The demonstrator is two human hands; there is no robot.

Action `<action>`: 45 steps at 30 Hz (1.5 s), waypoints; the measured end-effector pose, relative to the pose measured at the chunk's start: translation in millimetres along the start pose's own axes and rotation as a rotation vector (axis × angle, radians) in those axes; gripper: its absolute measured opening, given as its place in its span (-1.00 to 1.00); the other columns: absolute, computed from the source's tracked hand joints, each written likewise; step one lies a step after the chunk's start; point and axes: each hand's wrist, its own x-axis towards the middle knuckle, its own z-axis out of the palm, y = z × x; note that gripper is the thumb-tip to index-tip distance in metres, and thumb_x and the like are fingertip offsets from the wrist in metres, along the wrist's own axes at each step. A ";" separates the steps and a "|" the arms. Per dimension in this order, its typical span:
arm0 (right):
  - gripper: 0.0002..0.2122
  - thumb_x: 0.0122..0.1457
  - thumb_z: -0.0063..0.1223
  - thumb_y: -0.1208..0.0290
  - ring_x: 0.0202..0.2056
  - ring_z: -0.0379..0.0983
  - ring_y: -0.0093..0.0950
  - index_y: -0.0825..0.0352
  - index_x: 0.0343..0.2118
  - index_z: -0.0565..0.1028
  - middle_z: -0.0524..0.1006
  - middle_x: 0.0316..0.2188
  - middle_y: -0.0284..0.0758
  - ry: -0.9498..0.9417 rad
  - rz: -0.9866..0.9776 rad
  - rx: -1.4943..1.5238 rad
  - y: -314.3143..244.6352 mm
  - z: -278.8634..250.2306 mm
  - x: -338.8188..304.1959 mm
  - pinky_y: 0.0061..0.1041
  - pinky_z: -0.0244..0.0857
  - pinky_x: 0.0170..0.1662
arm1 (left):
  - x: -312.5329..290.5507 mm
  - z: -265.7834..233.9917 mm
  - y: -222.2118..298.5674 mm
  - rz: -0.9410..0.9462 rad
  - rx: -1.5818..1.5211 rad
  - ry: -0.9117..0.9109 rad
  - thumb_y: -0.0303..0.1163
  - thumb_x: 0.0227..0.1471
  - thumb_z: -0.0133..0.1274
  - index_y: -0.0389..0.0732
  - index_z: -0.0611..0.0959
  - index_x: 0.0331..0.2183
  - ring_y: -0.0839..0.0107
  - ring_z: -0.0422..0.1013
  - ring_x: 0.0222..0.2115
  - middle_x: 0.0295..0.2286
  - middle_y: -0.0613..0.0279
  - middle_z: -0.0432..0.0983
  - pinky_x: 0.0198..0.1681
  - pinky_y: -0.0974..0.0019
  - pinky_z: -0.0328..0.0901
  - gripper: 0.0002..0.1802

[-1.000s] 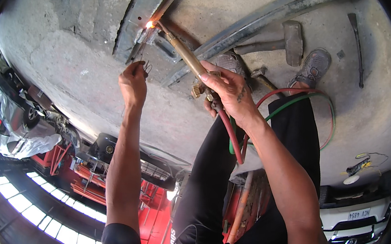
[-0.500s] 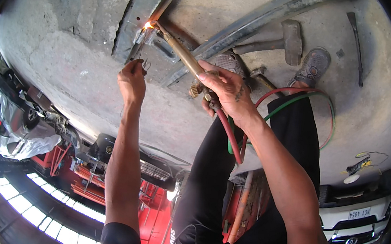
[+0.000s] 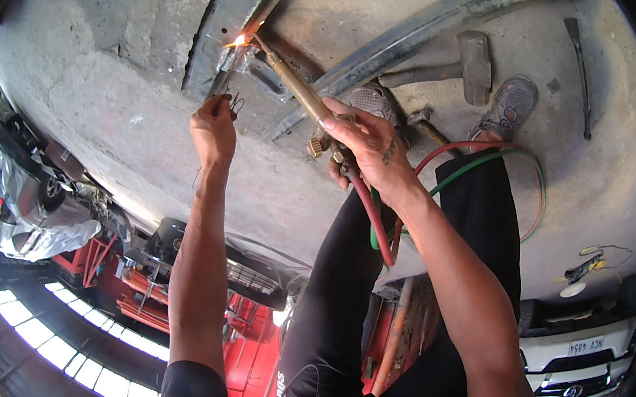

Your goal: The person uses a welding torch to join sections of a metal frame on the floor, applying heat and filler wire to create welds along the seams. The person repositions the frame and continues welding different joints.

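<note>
My right hand [image 3: 370, 146] is wrapped round the body of a brass gas torch [image 3: 298, 92], from which a red and a green hose run back. At its bent tip a bright flame [image 3: 240, 40] burns against a grey metal frame rail [image 3: 224, 22] on the concrete. My left hand [image 3: 214, 127] pinches a thin filler wire [image 3: 232, 73], which reaches up to the flame; its loose end is bent into loops beside my fingers. The glare hides the exact spot where wire and metal meet.
A sledgehammer [image 3: 474, 68] lies beyond my shoes, with a long dark chisel-ended bar [image 3: 576, 78] to its right. A second curved rail [image 3: 404, 41] crosses the floor. The red hose [image 3: 381, 224] and green hose [image 3: 484, 163] loop by my legs. A white vehicle [image 3: 580, 362] stands lower right.
The flame glow at the rail has shifted shape slightly, with a small bright spot above it. My left hand has moved a touch; the torch stays nearly still.
</note>
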 end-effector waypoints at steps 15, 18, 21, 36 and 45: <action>-0.45 0.34 0.09 0.25 -0.62 0.47 -0.59 0.52 0.28 0.34 0.45 -0.39 -0.37 -0.005 -0.016 -0.051 0.2 0.0 -0.9 -0.59 0.32 -0.63 | 2.8 -1.8 -8.3 0.015 -0.014 -0.017 -0.38 0.22 0.04 -0.33 0.76 -0.18 0.40 0.53 -0.48 -0.53 0.13 0.64 -0.31 0.30 0.38 -0.71; -0.46 0.34 0.09 0.25 -0.62 0.47 -0.59 0.51 0.27 0.36 0.46 -0.38 -0.36 -0.006 -0.020 -0.053 0.3 -0.4 -1.6 -0.58 0.32 -0.64 | 4.1 -1.3 -10.5 0.020 -0.020 -0.015 -0.38 0.22 0.04 -0.33 0.76 -0.18 0.40 0.53 -0.48 -0.53 0.13 0.64 -0.32 0.30 0.37 -0.72; -0.47 0.34 0.09 0.26 -0.62 0.46 -0.58 0.50 0.27 0.37 0.46 -0.37 -0.36 -0.001 -0.024 -0.033 1.4 -0.3 -1.5 -0.58 0.31 -0.64 | 4.0 -0.5 -12.1 0.027 -0.025 -0.013 -0.39 0.21 0.04 -0.33 0.76 -0.18 0.40 0.52 -0.48 -0.53 0.13 0.63 -0.32 0.30 0.37 -0.71; -0.43 0.34 0.15 0.21 -0.65 0.44 -0.60 0.40 0.31 0.33 0.55 -0.43 -0.33 0.019 0.010 0.022 8.6 -1.0 0.0 -0.59 0.30 -0.63 | -52.1 -7.4 -14.6 -0.022 -0.123 -0.094 -0.39 0.28 0.01 -0.33 0.73 -0.14 0.55 0.43 -0.53 -0.55 0.27 0.57 -0.43 0.41 0.33 -0.72; -0.40 0.34 0.16 0.20 -0.65 0.43 -0.60 0.44 0.32 0.30 0.51 -0.41 -0.34 0.016 -0.007 0.017 10.1 -1.4 -1.6 -0.57 0.29 -0.64 | -91.2 6.3 -38.8 -0.187 -0.281 -0.238 -0.37 0.35 -0.06 -0.32 0.66 -0.10 0.54 0.46 -0.59 -0.56 0.26 0.56 -0.52 0.45 0.34 -0.72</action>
